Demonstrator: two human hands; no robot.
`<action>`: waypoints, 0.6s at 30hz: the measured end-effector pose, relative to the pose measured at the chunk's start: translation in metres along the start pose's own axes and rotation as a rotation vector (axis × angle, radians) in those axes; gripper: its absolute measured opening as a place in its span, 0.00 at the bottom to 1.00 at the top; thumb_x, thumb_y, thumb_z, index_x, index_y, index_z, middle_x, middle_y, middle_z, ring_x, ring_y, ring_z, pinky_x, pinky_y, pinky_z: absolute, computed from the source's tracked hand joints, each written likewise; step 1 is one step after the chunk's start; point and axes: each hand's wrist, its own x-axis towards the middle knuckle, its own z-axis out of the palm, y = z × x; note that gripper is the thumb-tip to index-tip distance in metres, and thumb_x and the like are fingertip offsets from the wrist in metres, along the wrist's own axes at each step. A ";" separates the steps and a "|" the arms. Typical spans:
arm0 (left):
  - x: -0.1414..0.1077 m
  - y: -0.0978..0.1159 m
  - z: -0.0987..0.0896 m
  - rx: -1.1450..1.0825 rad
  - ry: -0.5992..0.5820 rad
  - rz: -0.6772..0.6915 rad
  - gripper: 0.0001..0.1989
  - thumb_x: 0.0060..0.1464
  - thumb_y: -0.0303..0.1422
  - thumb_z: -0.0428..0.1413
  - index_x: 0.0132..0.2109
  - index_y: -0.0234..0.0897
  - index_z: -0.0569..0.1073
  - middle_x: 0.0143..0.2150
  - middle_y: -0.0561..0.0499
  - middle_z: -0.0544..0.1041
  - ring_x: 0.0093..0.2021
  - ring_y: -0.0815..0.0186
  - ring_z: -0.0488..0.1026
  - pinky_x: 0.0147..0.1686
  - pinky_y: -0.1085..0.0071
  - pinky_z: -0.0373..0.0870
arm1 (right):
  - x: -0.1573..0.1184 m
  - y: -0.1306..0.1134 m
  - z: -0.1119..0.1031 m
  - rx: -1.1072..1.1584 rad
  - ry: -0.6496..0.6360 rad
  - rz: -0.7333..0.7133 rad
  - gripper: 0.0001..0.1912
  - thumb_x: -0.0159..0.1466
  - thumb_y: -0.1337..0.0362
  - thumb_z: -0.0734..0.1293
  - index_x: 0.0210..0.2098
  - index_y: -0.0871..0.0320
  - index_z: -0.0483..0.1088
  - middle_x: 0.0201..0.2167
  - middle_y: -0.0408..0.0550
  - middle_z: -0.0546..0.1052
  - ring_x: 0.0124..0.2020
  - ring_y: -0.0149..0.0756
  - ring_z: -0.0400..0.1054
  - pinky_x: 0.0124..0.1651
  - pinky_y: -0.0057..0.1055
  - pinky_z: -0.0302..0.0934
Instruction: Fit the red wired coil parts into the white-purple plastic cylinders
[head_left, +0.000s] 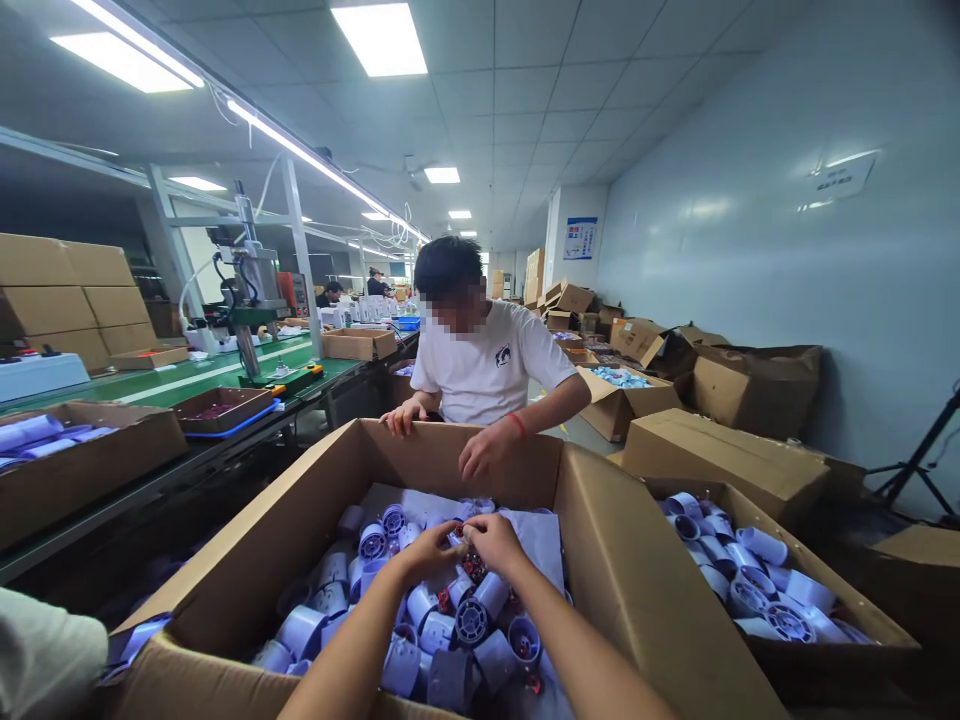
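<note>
Both my hands reach into a large cardboard box (630,570) of pale plastic cylinders (300,632). My left hand (433,552) and my right hand (491,542) meet near the middle, fingertips bent and close together. Their fingers are closed around something small that I cannot make out. Just below my fingertips lies a cluster of small dark-red parts (472,568). Around them are several cylinders, some with a spoked round end (472,621) facing up. A flat white sheet (536,545) stands against the box's far right inner side.
Across the box, a person in a white shirt (487,365) has one hand on its far rim and the other over it. At right stands another box (885,628) of cylinders. On the left, a green bench (210,372) carries a press (251,290) and a tray of red parts (225,404).
</note>
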 end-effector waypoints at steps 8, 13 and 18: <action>0.000 0.007 -0.003 -0.045 0.055 0.093 0.20 0.52 0.37 0.52 0.51 0.35 0.72 0.39 0.52 0.76 0.40 0.64 0.68 0.42 0.73 0.64 | -0.003 -0.005 -0.016 -0.041 -0.013 -0.042 0.14 0.56 0.69 0.61 0.32 0.60 0.79 0.31 0.48 0.81 0.34 0.36 0.72 0.36 0.26 0.60; 0.001 0.011 -0.005 -0.069 0.043 0.139 0.18 0.53 0.35 0.52 0.47 0.30 0.74 0.36 0.50 0.77 0.39 0.61 0.69 0.41 0.71 0.65 | -0.005 -0.008 -0.021 -0.048 -0.042 -0.051 0.15 0.56 0.68 0.61 0.36 0.59 0.78 0.36 0.48 0.80 0.38 0.36 0.72 0.39 0.26 0.60; 0.001 0.012 -0.009 0.031 0.063 0.153 0.15 0.53 0.36 0.51 0.41 0.31 0.77 0.34 0.49 0.76 0.38 0.62 0.69 0.40 0.72 0.64 | -0.005 -0.008 -0.031 -0.060 -0.082 -0.015 0.13 0.52 0.72 0.64 0.32 0.57 0.79 0.34 0.49 0.80 0.39 0.39 0.71 0.41 0.28 0.59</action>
